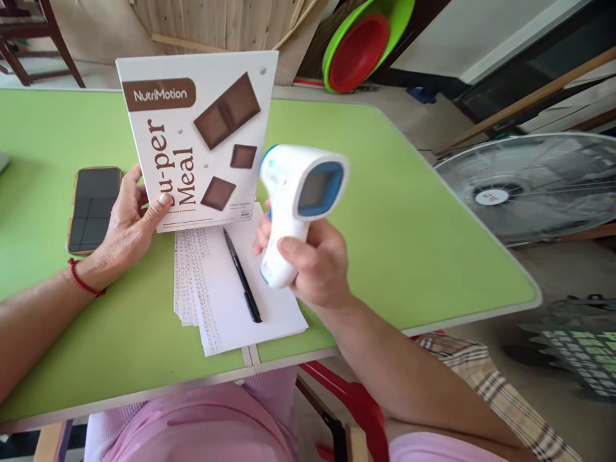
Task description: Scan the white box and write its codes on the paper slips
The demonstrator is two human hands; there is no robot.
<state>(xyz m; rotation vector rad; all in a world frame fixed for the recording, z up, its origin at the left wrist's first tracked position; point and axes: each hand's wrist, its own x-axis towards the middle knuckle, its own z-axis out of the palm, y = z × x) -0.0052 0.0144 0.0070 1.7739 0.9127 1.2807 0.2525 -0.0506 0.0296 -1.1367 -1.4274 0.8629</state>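
Item 1. White carton [221, 138], lettered NutriMotion, brown bars pictured on its front; upright with a slight lean, left of centre in the upper frame. Gripped near its lower left corner by the left hand [128, 221], thumb over the front, the other fingers partly hidden behind. Whether its bottom edge rested on anything, I could not tell.

Item 2. White-and-blue handheld thermometer [289, 186], centre of the frame, its nose end by the carton's right edge; contact between them uncertain. Clasped around the handle by the right hand [322, 266], thumb below the display; no reading legible.

Item 3. Green surface [418, 237], bearing paper sheets [274, 314] at lower centre, a black pen [243, 279] slantwise upon them, and a dark-screened phone [94, 208] beside the left hand.

Item 4. Fan [510, 189], right edge of the frame.

Handling note — my judgement only: the carton was best held firmly without denting its corner, the thermometer steady and pointed squarely, the thumb clear of the display — and both wrists relaxed.
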